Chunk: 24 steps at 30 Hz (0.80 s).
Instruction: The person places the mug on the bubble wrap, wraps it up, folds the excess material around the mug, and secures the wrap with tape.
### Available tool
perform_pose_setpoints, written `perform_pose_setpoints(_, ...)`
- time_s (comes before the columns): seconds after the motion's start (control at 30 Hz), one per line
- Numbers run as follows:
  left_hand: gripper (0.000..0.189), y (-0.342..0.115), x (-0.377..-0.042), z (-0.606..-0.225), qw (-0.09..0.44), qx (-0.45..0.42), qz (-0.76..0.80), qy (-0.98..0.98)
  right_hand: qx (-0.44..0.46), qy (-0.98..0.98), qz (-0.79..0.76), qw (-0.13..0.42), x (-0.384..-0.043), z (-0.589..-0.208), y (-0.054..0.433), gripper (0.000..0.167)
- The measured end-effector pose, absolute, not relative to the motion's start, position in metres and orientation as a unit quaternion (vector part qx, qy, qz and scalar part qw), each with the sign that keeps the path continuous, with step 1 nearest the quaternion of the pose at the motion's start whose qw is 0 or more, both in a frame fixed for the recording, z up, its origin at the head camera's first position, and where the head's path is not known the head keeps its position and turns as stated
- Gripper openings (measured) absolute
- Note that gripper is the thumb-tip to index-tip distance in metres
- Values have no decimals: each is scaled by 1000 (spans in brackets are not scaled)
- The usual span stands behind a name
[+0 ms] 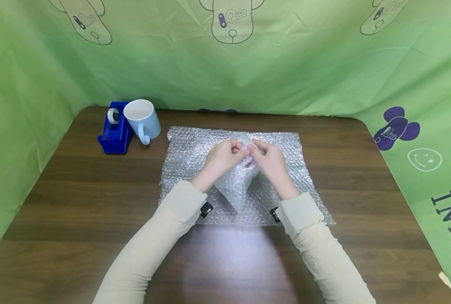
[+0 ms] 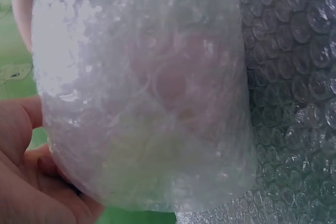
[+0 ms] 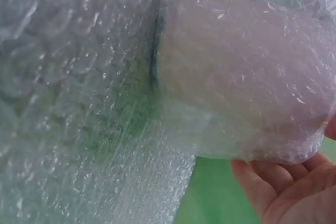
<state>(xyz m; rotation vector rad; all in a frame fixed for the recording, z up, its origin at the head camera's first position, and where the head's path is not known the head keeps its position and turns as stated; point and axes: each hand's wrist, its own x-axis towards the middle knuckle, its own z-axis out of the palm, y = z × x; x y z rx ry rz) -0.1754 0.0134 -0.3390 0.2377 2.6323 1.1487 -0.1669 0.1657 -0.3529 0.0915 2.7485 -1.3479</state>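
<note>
A sheet of bubble wrap [image 1: 187,156] lies flat on the wooden table. Above its middle, both hands hold up a raised fold of bubble wrap [image 1: 235,185] that narrows to a point toward the near side. My left hand [image 1: 221,159] pinches the top of this fold between thumb and fingers. Right beside it, my right hand [image 1: 274,165] pinches the same part, the fingertips of both hands almost meeting. In the left wrist view, pinkish and yellowish patches show blurred through the curved wrap [image 2: 147,129]. Whether the fold belongs to the flat sheet I cannot tell.
At the back left stand a blue tape dispenser [image 1: 115,137] with a roll of tape [image 1: 113,116] and a light blue mug [image 1: 149,124], side by side. Green printed cloth [image 1: 286,76] hangs behind the table [image 1: 354,190] and along both sides.
</note>
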Motion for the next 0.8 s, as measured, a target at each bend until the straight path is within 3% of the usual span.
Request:
perform_pose_setpoints(0.3, 37, 10, -181, -342, 178, 127, 431, 875, 60, 881, -466, 48, -169, -353, 170, 47)
perform_pose_setpoints(0.6, 48, -2, -182, -346, 221, 213, 460, 833, 93, 892, -440, -43, -165, -365, 166, 41)
perform_pose_setpoints(0.8, 55, -16, -180, -345, 253, 273, 444, 815, 82, 889, -450, -21, -166, -362, 163, 39)
